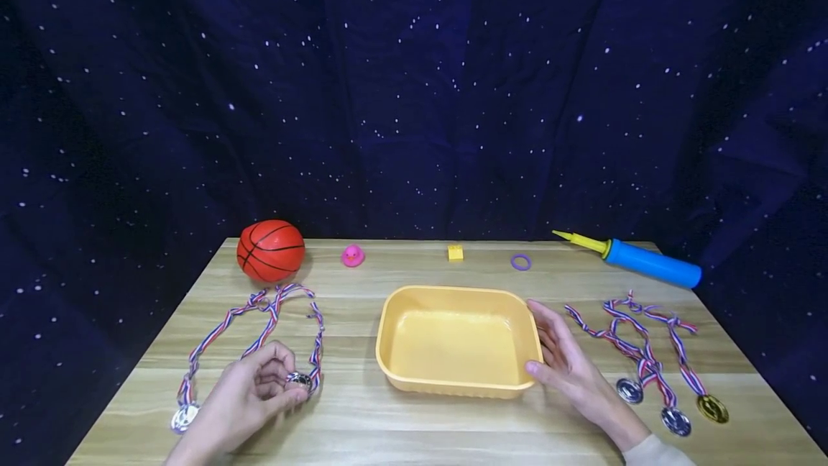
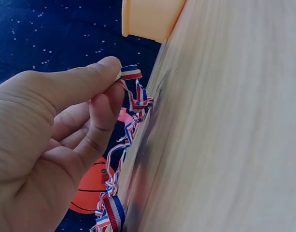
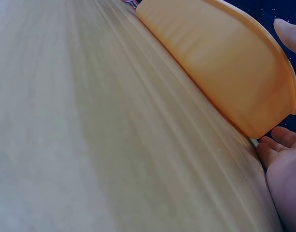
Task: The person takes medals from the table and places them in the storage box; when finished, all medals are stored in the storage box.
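Yellow walls mark the tub (image 1: 453, 385) on the wooden table (image 1: 352, 423), with bare wood between its left edge and the left hand (image 1: 255, 390), whose thumb and fingers pinch a silver medal (image 1: 299, 380). The right hand (image 1: 569, 365), thumb and fingers well apart, holds the tub's right rim; ribboned medals (image 1: 675, 421) lie farther right.

The left grip (image 1: 249, 395) pinches between thumb and forefinger, its other fingers curled. The right grip (image 1: 571, 364) is spread, thumb apart from loosely bent fingers.
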A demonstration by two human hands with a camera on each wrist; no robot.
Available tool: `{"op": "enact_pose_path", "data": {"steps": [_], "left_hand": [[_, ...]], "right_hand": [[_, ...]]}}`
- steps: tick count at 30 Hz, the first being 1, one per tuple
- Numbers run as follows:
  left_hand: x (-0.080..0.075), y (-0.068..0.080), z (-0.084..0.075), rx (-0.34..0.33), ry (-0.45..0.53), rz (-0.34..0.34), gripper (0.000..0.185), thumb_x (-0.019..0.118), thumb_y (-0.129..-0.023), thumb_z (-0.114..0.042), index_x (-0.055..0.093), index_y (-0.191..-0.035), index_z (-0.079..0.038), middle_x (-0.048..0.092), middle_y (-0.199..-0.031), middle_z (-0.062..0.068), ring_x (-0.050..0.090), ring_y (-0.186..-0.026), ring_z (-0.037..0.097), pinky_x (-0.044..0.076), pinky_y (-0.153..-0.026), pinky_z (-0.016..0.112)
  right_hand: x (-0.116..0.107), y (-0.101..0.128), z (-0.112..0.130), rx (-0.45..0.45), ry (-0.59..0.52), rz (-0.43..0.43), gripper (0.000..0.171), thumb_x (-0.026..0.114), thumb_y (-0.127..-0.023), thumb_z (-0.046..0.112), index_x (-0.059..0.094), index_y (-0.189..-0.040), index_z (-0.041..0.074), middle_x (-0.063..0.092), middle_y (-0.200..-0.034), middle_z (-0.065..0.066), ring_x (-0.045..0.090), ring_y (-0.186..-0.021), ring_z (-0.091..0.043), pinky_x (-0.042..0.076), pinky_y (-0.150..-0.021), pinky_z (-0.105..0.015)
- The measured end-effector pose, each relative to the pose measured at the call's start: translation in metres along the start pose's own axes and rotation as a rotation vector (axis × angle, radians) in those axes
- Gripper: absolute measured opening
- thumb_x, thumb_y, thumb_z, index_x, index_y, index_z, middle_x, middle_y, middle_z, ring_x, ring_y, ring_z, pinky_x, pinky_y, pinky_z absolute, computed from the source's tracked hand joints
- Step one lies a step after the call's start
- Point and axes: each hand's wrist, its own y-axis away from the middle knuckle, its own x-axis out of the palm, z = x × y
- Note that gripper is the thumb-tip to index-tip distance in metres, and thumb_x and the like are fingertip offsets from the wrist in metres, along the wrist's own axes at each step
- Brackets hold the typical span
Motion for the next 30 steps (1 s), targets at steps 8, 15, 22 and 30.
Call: {"op": "enact_pose_path", "data": {"steps": [8, 15, 22, 30], "left_hand": [[0.001, -0.001, -0.002, 0.025, 0.043, -0.048, 0.031, 0.091, -0.089, -0.001, 0.073, -0.114, -0.009, 0.081, -0.098, 0.0, 0.08, -0.085, 0.017, 0.07, -0.079, 0.031], [0.003, -0.003, -0.005, -0.024, 0.117, -0.077, 0.03, 0.088, -0.092, 0.003, 0.077, -0.119, -0.004, 0.082, -0.103, 0.009, 0.082, -0.087, 0.019, 0.071, -0.079, 0.036], [0.003, -0.007, -0.014, -0.035, 0.025, -0.155, 0.031, 0.089, -0.092, 0.0, 0.082, -0.12, -0.011, 0.083, -0.108, 0.003, 0.078, -0.101, 0.007, 0.067, -0.09, 0.025], [0.0, -0.021, -0.024, 0.017, 0.041, -0.178, 0.031, 0.085, -0.095, 0.004, 0.081, -0.124, -0.006, 0.082, -0.114, 0.009, 0.077, -0.106, 0.005, 0.067, -0.09, 0.028]], "right_hand": [[0.0, 0.001, 0.0, 0.018, 0.007, -0.004, 0.087, 0.064, -0.102, -0.01, 0.02, -0.176, 0.005, 0.027, -0.175, -0.033, 0.046, -0.157, -0.018, 0.039, -0.126, -0.02], [0.0, 0.0, 0.002, 0.039, 0.008, -0.013, 0.085, 0.064, -0.103, -0.008, 0.021, -0.175, 0.006, 0.031, -0.175, -0.029, 0.048, -0.155, -0.016, 0.041, -0.125, -0.02], [0.0, 0.0, 0.003, 0.027, 0.024, -0.011, 0.083, 0.064, -0.103, -0.008, 0.023, -0.175, 0.004, 0.033, -0.173, -0.031, 0.048, -0.156, -0.019, 0.04, -0.125, -0.02], [0.001, 0.0, 0.003, 0.049, 0.01, -0.009, 0.083, 0.066, -0.103, -0.008, 0.026, -0.174, 0.005, 0.032, -0.174, -0.028, 0.048, -0.155, -0.018, 0.043, -0.124, -0.02]]}}
